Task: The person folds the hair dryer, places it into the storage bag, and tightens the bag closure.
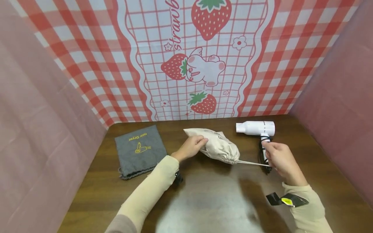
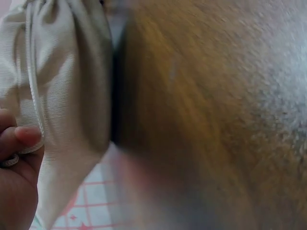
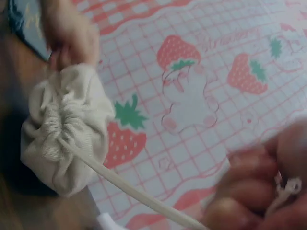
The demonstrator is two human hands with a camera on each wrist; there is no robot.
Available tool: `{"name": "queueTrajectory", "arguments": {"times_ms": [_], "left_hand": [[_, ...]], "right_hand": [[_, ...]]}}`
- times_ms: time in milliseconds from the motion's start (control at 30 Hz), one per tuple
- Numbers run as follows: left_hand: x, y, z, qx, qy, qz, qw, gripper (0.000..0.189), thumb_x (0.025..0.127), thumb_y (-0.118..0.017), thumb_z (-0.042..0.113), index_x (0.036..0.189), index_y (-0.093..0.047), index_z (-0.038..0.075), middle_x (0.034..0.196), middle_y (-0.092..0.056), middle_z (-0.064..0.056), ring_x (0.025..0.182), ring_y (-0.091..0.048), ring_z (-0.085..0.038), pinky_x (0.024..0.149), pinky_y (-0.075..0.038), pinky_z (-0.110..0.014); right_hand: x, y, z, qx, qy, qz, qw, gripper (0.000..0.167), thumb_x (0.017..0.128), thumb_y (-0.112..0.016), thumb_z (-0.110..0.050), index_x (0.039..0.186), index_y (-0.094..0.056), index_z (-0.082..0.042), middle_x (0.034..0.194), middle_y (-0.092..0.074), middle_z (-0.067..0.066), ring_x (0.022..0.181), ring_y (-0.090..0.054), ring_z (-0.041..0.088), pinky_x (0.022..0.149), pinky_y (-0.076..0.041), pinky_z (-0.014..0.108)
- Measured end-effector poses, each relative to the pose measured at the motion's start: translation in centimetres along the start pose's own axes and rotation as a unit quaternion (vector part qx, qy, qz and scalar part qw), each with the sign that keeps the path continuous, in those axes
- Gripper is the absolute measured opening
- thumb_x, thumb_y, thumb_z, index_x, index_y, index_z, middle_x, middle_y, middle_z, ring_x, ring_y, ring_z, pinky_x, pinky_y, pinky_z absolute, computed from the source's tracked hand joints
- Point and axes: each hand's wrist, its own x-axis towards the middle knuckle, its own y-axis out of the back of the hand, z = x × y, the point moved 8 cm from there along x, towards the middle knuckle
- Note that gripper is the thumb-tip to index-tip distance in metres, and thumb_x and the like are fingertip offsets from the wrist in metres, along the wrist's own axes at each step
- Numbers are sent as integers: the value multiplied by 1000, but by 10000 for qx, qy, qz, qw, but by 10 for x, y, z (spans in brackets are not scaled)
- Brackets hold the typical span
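Note:
A cream cloth drawstring bag (image 1: 217, 145) is bulging, its mouth gathered tight at the right end. My left hand (image 1: 190, 147) is at the bag's left side; in the left wrist view its fingers (image 2: 21, 139) pinch a thin white cord that runs along the cloth. From the gathered mouth, a drawstring (image 3: 129, 190) stretches taut to my right hand (image 1: 281, 160). That hand's curled fingers (image 3: 249, 177) grip it, and a knotted end (image 3: 290, 186) shows between them. What fills the bag is hidden.
A white hair dryer (image 1: 256, 128) with its black cord (image 1: 260, 152) round the handle lies behind my right hand. At the left lies a folded grey cloth pouch (image 1: 141, 150) printed "Hair Dryer". A strawberry-patterned curtain (image 1: 201, 64) hangs along the wooden table's back edge.

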Motion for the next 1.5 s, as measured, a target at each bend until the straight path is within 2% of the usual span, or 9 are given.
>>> {"name": "queueTrajectory", "arguments": {"times_ms": [133,300,533,733,900,1000,1167,1300,1500], "left_hand": [[3,-2,-11,148,228,-29,9996,42,103,-46,26,64,-39,15,57,-35,5,52,-30,-6,54,-29,-19],[5,-7,-22,621,510,-116,9967,42,104,-43,28,65,-40,14,58,-37,4,53,-34,-9,55,-31,-21],[9,-21,-29,1647,867,-315,9820,39,106,-37,32,72,-48,15,64,-45,2,61,-48,-14,65,-43,-28],[20,-23,-32,1933,1346,-193,9717,40,106,-35,34,75,-52,14,68,-52,-1,66,-56,-20,70,-49,-34],[20,-20,-32,1654,1258,167,9780,40,104,-39,34,71,-49,13,63,-49,0,58,-50,-17,59,-43,-28],[17,-17,-31,1354,1019,256,9852,41,104,-42,34,69,-45,13,59,-44,1,52,-42,-13,53,-36,-23],[11,-3,-34,1117,871,363,9893,40,104,-44,33,68,-43,14,58,-38,4,50,-33,-10,51,-30,-20],[12,11,-43,1048,996,639,9874,41,103,-45,32,67,-41,13,59,-37,3,52,-31,-10,52,-28,-21],[13,18,-54,623,1220,732,9879,42,104,-44,32,67,-37,13,60,-35,2,54,-30,-12,54,-28,-22]], "right_hand": [[-9,-31,-7,-155,345,-1354,9901,46,103,-46,-26,63,-38,-5,50,-33,-10,41,-27,2,37,-16,30],[-9,-57,-8,-908,747,-1811,9764,48,102,-48,-23,66,-37,6,51,-32,-10,43,-27,2,39,-23,22],[3,-64,1,-1037,608,-1493,9815,50,102,-49,-24,64,-38,7,49,-33,-8,42,-28,4,40,-24,22],[29,-50,7,-543,279,-737,9954,47,102,-48,-30,61,-41,-8,49,-35,-9,40,-29,4,38,-25,22],[42,-37,19,-355,114,-287,9989,47,102,-48,-32,60,-42,-12,48,-38,-9,41,-33,5,39,-29,23],[46,-31,28,-637,39,-153,9978,47,101,-48,-33,61,-44,-11,48,-37,-9,40,-33,5,39,-30,25],[61,-29,34,-1409,482,105,9888,46,103,-45,-28,61,-44,-8,50,-38,-8,43,-35,8,42,-32,27],[78,-31,26,-2184,1188,410,9677,44,102,-45,-24,60,-43,-8,53,-37,-5,49,-36,12,49,-31,29],[97,-24,20,-2513,1497,810,9528,43,101,-46,-21,62,-47,-4,55,-35,-2,58,-37,19,57,-32,32]]}}
